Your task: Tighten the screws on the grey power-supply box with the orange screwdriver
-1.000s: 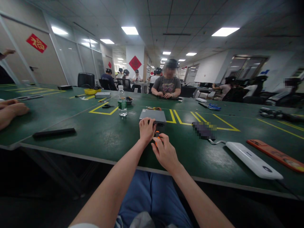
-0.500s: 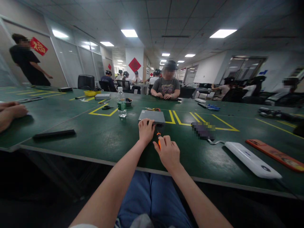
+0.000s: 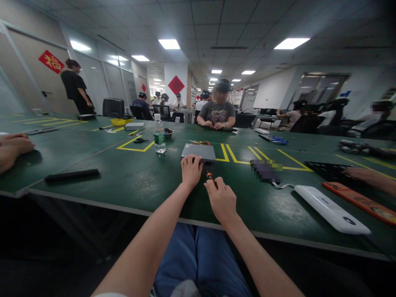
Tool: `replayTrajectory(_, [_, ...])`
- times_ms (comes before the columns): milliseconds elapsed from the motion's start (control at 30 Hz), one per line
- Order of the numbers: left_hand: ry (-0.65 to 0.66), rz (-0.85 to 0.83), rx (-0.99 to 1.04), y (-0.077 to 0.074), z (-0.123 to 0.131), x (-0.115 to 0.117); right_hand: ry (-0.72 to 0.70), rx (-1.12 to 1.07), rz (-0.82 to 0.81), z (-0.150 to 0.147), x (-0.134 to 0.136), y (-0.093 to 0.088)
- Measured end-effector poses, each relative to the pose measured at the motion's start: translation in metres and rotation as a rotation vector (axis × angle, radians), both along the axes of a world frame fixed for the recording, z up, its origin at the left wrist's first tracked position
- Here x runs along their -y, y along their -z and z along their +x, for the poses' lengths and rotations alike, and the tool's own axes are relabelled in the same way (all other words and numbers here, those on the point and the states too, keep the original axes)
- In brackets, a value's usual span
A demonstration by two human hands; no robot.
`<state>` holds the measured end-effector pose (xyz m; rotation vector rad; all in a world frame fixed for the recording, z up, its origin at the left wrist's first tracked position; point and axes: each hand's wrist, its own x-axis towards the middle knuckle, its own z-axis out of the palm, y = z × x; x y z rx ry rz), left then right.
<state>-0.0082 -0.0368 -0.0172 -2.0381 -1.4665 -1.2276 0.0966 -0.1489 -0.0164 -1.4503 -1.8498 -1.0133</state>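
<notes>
A grey metal power supply unit (image 3: pixel 199 152) lies on the green table, with coloured wires (image 3: pixel 201 143) behind it. My left hand (image 3: pixel 191 170) grips its near left edge, fingers bent over the top. In my right hand (image 3: pixel 221 196) is a screwdriver (image 3: pixel 209 176) with an orange and black handle. Its thin shaft points at the unit's near face, right of my left fingers. Whether the tip touches a screw is too small to tell.
A water bottle (image 3: pixel 159 136) stands left of the unit. A black bar (image 3: pixel 72 175) lies farther left. To the right are a white power bank (image 3: pixel 331 209), an orange phone case (image 3: pixel 360 200) and another person's hand (image 3: pixel 368 177) at a black slotted panel (image 3: pixel 328 170). A person (image 3: pixel 216 111) sits opposite.
My right fingers have closed farther around the screwdriver's handle, hiding more of it. Another person's hand and the black panel have appeared at right. A standing person at the back left has moved rightward.
</notes>
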Motion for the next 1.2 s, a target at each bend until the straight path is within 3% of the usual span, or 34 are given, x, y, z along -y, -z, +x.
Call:
replayTrajectory(233, [-0.01,-0.003,-0.006,0.001,0.001,-0.001,-0.155,-0.02,-0.013,-0.006,-0.003,0.006])
replayTrajectory(467, [-0.022,-0.003,-0.006,0.004,0.001,-0.004,-0.145,0.126,0.013,0.001,-0.004,0.006])
replayTrajectory(800, [-0.013,0.007,-0.017,0.004,0.001,-0.003,-0.223,0.068,-0.008,-0.004,-0.009,0.007])
replayTrajectory(1067, [-0.014,-0.001,-0.015,0.004,0.001,-0.003,-0.161,0.015,-0.005,-0.003,-0.005,0.002])
replayTrajectory(1200, [-0.011,-0.007,-0.012,0.004,0.001,-0.003,-0.267,0.007,-0.015,-0.008,-0.006,-0.002])
